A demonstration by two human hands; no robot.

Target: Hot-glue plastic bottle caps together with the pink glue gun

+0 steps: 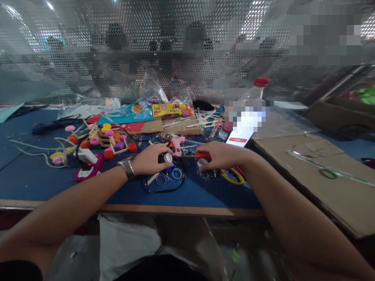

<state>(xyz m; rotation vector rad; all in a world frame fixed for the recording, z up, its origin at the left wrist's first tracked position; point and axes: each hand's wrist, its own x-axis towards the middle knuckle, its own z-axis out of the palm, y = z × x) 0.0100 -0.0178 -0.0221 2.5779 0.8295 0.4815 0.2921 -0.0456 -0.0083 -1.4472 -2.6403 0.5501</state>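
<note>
My left hand [152, 159], with a metal-banded watch on the wrist, pinches a small white bottle cap [168, 157] between thumb and fingers. Across from it, my right hand [219, 154] is closed on a pale round cap [202, 162]. Something red [202, 155] shows at the right fingers; whether it is held too is unclear. Between the hands lies a pink glue gun [177, 144]. Below the left hand are a purple ring [160, 180], a white ring [177, 173] and a black cable loop [164, 191]. Yellow-handled scissors [232, 176] lie under my right wrist.
A phone [240, 130] leans against a clear bottle [254, 93] with a red cap. Craft-stick models with colourful caps [109, 142] and a purple device [90, 168] stand left. Cardboard [316, 183] covers the right side. Sticks, paper and plastic bags line the perforated metal screen [175, 47].
</note>
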